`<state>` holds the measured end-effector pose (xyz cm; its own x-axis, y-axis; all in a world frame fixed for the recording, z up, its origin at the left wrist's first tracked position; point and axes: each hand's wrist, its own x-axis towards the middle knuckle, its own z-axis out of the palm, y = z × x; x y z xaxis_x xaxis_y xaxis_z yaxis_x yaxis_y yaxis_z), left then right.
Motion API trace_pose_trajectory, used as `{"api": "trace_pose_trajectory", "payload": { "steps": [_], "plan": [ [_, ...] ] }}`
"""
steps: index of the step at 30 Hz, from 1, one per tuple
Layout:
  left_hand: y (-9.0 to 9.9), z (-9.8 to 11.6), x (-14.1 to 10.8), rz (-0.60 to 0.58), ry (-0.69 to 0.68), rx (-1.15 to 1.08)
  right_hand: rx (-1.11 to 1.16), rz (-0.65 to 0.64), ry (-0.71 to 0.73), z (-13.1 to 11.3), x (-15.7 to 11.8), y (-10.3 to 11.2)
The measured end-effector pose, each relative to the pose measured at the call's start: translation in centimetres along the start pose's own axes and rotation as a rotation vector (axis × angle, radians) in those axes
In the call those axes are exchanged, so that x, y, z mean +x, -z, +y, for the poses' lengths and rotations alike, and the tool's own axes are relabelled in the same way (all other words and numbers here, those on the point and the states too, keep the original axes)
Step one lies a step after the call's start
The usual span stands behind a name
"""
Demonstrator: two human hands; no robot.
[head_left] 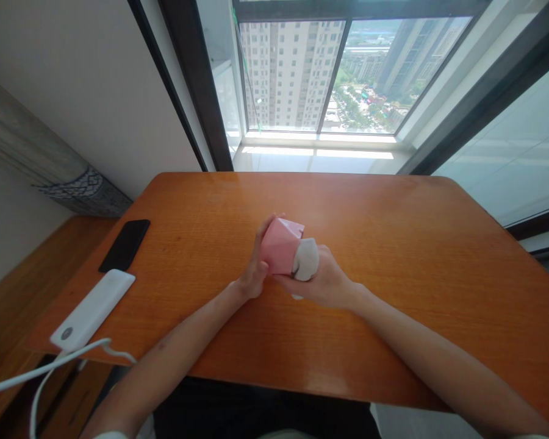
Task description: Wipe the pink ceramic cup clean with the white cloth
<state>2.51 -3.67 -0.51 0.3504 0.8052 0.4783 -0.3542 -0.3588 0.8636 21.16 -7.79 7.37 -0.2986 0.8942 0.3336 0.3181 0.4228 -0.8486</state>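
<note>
Fingers, left hand (255, 268): bent around the left side of the pink piece, thumb on its near side, fingertips past its far side
Fingers, right hand (327, 280): curled about the white piece, gripping it; some of them are hidden
Pink piece (281, 249): angular, held above the table (416, 256), about midway between its left and right edges
White piece (307, 261): rounded, against the pink piece's right side
Black phone (124, 245): flat near the table's left edge
White power bank (93, 310): just beside the phone, towards the near left corner
White cable (50, 369): crossing that corner
Window (297, 79): beyond the far edge
</note>
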Motion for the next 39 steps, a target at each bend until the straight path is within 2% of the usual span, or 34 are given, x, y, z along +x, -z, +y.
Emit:
{"api": "trace_pose_trajectory", "payload": {
  "steps": [2,4,7,10,12,15,20,23,26,28,31,36,39],
  "plan": [
    [0.0,0.3,0.1,-0.042,-0.084,0.087,0.302,0.023,-0.283,-1.1,0.4,0.3],
    [-0.1,0.5,0.3,-0.078,-0.13,0.138,0.622,0.082,-0.493,-2.0,1.0,0.5],
    [-0.3,0.6,0.5,-0.098,-0.122,0.146,0.968,0.152,-0.707,-2.4,1.5,0.3],
    [-0.2,0.4,0.5,-0.081,-0.132,0.199,1.045,0.173,-0.813,-2.0,1.6,-0.3],
    [-0.1,0.3,0.4,-0.058,-0.157,0.249,1.026,0.169,-0.801,-1.6,1.4,-0.6],
    [-0.2,0.4,0.3,-0.013,-0.178,0.232,0.861,0.135,-0.674,-1.3,0.9,-0.9],
    [-0.6,0.9,0.5,0.018,-0.085,0.105,0.308,-0.079,-0.306,-1.1,0.1,-0.5],
    [-0.9,1.0,0.6,0.029,-0.076,0.016,0.04,-0.204,-0.068,-0.7,0.1,0.0],
    [-1.1,0.9,0.6,0.028,-0.063,-0.043,-0.211,-0.27,0.136,0.0,0.3,0.4],
    [-1.1,0.8,0.6,0.022,-0.035,-0.058,-0.285,-0.286,0.191,0.4,0.5,0.6],
    [-1.0,0.7,0.6,0.04,-0.017,-0.063,-0.221,-0.268,0.141,0.3,0.5,0.9],
    [-0.7,0.8,0.4,0.013,-0.058,-0.041,0.212,-0.15,-0.25,-1.6,0.6,1.1],
    [-0.6,0.6,0.5,0.013,-0.012,-0.014,0.449,-0.047,-0.459,-2.4,0.8,0.8]
  ]
}}
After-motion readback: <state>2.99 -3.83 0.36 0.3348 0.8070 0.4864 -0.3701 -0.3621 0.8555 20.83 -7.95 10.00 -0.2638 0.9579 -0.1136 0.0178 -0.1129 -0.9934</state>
